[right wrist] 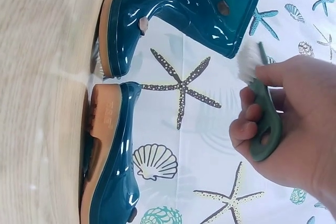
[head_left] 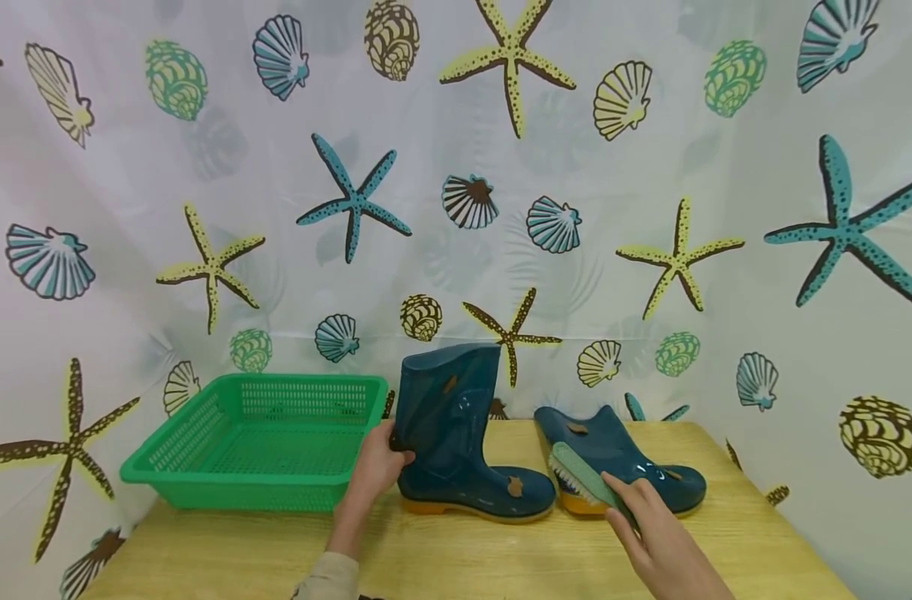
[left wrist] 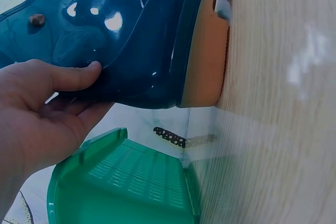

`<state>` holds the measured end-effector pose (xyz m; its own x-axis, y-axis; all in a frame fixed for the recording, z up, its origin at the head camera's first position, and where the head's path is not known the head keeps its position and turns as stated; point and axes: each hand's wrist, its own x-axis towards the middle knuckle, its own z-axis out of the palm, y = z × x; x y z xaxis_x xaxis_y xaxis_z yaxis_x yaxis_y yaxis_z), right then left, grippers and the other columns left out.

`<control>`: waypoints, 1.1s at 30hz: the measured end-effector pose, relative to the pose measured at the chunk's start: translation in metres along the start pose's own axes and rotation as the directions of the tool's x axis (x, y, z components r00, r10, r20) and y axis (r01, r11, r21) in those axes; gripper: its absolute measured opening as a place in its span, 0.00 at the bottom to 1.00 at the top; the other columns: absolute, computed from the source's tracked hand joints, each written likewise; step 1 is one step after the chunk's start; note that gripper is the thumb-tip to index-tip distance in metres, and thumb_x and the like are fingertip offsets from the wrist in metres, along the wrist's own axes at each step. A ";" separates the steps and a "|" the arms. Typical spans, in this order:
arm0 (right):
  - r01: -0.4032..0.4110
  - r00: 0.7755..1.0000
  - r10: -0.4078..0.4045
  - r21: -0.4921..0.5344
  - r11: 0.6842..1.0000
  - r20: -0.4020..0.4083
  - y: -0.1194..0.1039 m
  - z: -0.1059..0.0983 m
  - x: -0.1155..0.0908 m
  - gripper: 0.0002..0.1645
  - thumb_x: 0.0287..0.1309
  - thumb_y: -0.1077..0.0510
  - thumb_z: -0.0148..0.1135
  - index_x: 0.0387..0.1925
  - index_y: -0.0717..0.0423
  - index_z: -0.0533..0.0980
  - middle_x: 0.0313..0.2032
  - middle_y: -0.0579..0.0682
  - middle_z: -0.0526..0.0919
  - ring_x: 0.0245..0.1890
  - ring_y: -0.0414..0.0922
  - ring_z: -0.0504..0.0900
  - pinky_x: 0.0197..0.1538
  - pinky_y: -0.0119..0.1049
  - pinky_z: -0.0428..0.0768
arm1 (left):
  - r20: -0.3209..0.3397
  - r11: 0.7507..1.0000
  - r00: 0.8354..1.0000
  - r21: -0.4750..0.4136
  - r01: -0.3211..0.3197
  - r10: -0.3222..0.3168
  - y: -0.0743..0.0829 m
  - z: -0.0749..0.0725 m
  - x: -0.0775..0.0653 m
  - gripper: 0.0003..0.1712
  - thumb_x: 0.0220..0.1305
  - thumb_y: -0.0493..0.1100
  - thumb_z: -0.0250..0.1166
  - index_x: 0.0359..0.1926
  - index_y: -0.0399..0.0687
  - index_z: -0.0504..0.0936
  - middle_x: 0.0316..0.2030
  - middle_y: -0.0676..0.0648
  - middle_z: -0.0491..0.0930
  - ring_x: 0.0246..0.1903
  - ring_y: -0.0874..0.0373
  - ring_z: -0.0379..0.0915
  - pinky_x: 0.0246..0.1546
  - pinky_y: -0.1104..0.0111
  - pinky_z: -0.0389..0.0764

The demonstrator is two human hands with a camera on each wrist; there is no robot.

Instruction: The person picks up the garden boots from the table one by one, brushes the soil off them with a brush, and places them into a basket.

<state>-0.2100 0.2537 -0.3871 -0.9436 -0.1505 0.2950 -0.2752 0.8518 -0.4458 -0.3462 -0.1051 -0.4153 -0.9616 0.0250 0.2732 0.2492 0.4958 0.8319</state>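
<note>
Boot point(head_left: 452, 425) stands gripped by your left hand point(head_left: 377, 460) (steadied, presumably), brush point(head_left: 587, 473) clasped by your right hand point(head_left: 654, 533), bristles point(right wrist: 248, 62) beyond its fingertips point(right wrist: 254, 113).

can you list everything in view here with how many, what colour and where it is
table: one, light wood, under the basket and boots
backdrop cloth: sheet count unclear, white with blue, yellow, green and brown starfish and shells, behind and beside the table
basket: one, green, on the table's left side in the head view
upright boot: one, dark blue and orange, right of the basket
other boot: one, dark blue and orange, right of the upright boot
brown patches: at least four, brown, on both boots
brush: one, green and white, in the right hand
sleeve: one, beige, on the left arm
left hand: one, bare, gripping the upright boot
right hand: one, bare, holding the brush
</note>
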 end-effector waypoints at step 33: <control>0.246 0.943 -0.247 -0.030 0.969 -0.222 -0.028 -0.002 0.018 0.27 0.67 0.63 0.60 0.67 0.58 0.71 0.41 0.43 0.72 0.33 0.31 0.65 0.34 0.26 0.67 | -0.003 1.000 1.000 0.023 0.011 -0.011 -0.002 -0.001 0.000 0.26 0.56 0.27 0.67 0.58 0.28 0.75 0.53 0.30 0.80 0.53 0.35 0.77 0.51 0.46 0.81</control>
<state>-0.2191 0.2276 -0.3677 -0.7813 -0.2411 0.5757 -0.4936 0.8032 -0.3336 -0.3469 -0.1069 -0.4168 -0.9639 0.0175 0.2657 0.2363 0.5161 0.8233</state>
